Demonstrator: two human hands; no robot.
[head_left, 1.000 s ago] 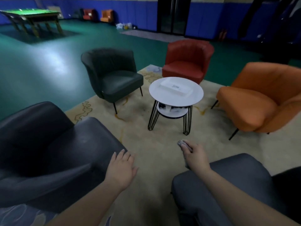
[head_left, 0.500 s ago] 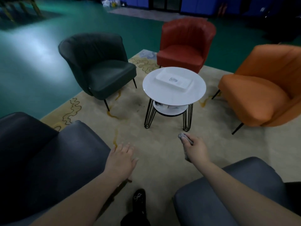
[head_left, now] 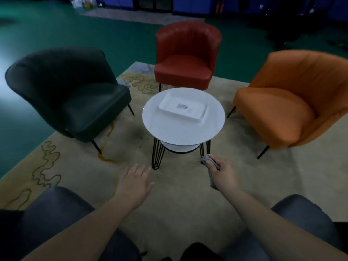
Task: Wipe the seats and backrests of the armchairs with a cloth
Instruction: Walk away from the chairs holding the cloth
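white round table (head_left: 165, 127), white tray (head_left: 183, 108) on it, beige rug (head_left: 180, 194)

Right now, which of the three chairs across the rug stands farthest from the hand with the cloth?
The red chair, behind the round table; the dark green and orange chairs flank the table.

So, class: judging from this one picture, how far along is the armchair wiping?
Done: nothing can be confirmed; no chair shows wipe marks. In hand: the right hand grips a grey cloth in mid-air near the round white table, and the left hand is open and empty. Left: the dark green armchair, red armchair and orange armchair are all untouched right now.
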